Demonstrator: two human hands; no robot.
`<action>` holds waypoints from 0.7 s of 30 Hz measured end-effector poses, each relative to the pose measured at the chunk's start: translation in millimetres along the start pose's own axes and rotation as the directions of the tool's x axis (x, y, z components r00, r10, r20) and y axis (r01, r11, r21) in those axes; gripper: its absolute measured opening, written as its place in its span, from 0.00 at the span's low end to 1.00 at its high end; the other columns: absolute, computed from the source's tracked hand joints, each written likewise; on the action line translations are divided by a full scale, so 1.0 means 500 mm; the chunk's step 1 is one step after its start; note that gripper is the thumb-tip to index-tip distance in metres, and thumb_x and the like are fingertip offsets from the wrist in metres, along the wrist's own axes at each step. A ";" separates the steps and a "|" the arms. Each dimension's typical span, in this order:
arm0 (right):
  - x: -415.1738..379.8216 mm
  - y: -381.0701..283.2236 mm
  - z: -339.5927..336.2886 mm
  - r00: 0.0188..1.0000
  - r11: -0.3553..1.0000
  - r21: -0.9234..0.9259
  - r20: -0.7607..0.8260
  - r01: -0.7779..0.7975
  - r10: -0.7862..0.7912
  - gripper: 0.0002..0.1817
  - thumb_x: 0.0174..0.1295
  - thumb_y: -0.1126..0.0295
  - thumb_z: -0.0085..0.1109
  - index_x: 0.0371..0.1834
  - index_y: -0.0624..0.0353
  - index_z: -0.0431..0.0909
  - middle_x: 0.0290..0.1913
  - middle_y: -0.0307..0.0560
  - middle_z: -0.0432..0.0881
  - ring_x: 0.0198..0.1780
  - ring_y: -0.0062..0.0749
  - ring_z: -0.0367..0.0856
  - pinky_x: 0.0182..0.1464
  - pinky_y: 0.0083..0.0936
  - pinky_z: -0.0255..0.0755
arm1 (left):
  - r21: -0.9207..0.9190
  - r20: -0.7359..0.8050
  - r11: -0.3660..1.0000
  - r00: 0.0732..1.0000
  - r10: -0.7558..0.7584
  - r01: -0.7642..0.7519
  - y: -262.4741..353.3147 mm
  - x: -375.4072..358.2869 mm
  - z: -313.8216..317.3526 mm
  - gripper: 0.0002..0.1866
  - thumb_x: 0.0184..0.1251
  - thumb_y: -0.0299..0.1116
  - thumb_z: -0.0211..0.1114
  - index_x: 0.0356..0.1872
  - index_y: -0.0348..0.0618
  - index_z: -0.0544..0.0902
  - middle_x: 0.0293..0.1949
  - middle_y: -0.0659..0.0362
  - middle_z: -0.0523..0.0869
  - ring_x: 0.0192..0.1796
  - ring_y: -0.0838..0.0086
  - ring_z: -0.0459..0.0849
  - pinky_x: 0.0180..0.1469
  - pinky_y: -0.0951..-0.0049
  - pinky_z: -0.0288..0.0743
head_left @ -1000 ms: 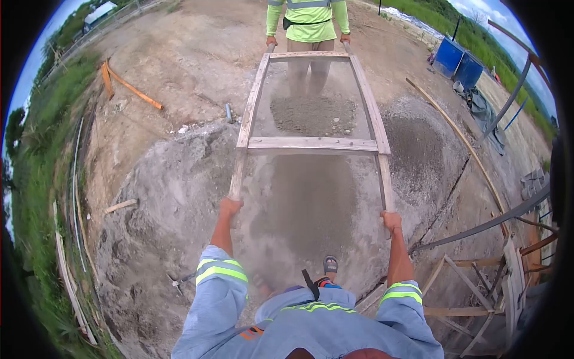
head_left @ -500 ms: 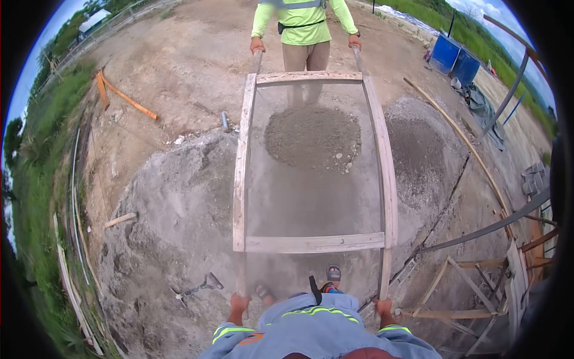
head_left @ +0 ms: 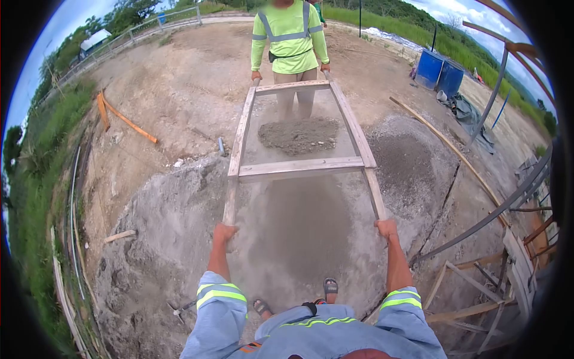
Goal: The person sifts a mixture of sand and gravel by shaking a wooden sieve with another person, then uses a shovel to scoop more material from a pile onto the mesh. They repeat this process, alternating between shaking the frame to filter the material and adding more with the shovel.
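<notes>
My left hand point(head_left: 225, 232) is wrapped round the near left handle of a wooden-framed sieve point(head_left: 302, 167). My right hand point(head_left: 386, 227) grips the near right handle. Both arms are stretched forward, and the near end of the frame is raised. On the mesh, toward the far end, lies a mound of damp-looking sand point(head_left: 299, 135) with small stones at its right edge. A co-worker point(head_left: 290, 42) in a yellow-green shirt holds the two far handles. Fine sand point(head_left: 305, 221) lies on the ground below the sieve.
A grey sand pile point(head_left: 161, 239) spreads at the left, with a tool point(head_left: 181, 310) partly hidden by my sleeve. Darker sand point(head_left: 406, 158) is at the right, beside a long plank point(head_left: 451, 154). Blue barrels point(head_left: 439, 73) stand farther back; timber framing point(head_left: 472, 287) is near right.
My hands have pushed forward and up with the near handles. The sieve has moved away from me, its near end raised. The mound now sits nearer the far end in view.
</notes>
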State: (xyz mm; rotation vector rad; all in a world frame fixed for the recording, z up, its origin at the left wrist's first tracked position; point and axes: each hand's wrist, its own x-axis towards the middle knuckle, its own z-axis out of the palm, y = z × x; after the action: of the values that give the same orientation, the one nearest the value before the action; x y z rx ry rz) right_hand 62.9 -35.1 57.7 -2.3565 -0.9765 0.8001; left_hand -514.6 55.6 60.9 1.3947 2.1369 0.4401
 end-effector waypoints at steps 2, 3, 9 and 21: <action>-0.063 0.074 0.030 0.996 0.991 -0.102 0.016 -0.085 0.087 0.29 0.42 0.53 0.58 0.40 0.70 0.80 0.42 0.67 0.80 0.48 0.53 0.80 0.48 0.38 0.73 | 0.106 -0.040 0.994 0.999 -0.036 0.040 -0.137 -0.012 0.114 0.24 0.40 0.45 0.69 0.31 0.30 0.83 0.31 0.42 0.85 0.37 0.55 0.86 0.39 0.62 0.78; 0.025 0.286 0.146 1.000 0.969 -0.248 0.021 0.017 -0.012 0.30 0.42 0.52 0.58 0.40 0.70 0.80 0.42 0.67 0.80 0.49 0.54 0.79 0.49 0.38 0.73 | -0.038 0.047 0.997 0.997 -0.060 0.061 -0.192 -0.082 0.152 0.24 0.40 0.45 0.69 0.32 0.31 0.83 0.33 0.41 0.85 0.40 0.55 0.85 0.41 0.60 0.78; -0.298 0.527 0.171 0.944 0.948 -0.024 0.087 -0.316 0.317 0.32 0.35 0.53 0.67 0.37 0.74 0.80 0.37 0.65 0.82 0.44 0.48 0.82 0.49 0.36 0.74 | 0.000 0.129 0.963 0.955 -0.267 0.269 -0.452 -0.362 0.275 0.30 0.32 0.46 0.71 0.36 0.31 0.82 0.37 0.43 0.85 0.43 0.54 0.84 0.46 0.61 0.76; 0.039 0.262 0.143 0.995 0.994 -0.031 0.005 -0.101 0.101 0.27 0.38 0.53 0.60 0.33 0.68 0.82 0.33 0.61 0.83 0.39 0.44 0.84 0.42 0.34 0.75 | 0.082 0.123 0.995 0.990 -0.061 0.051 -0.161 -0.006 0.136 0.27 0.37 0.46 0.68 0.35 0.32 0.84 0.37 0.42 0.85 0.42 0.55 0.85 0.42 0.60 0.76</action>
State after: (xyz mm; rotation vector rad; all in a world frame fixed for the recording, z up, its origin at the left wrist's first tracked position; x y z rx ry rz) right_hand 88.9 -90.6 -79.6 -2.4471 -0.8842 0.8366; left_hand -531.7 18.1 -36.4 1.3641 2.1051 0.2416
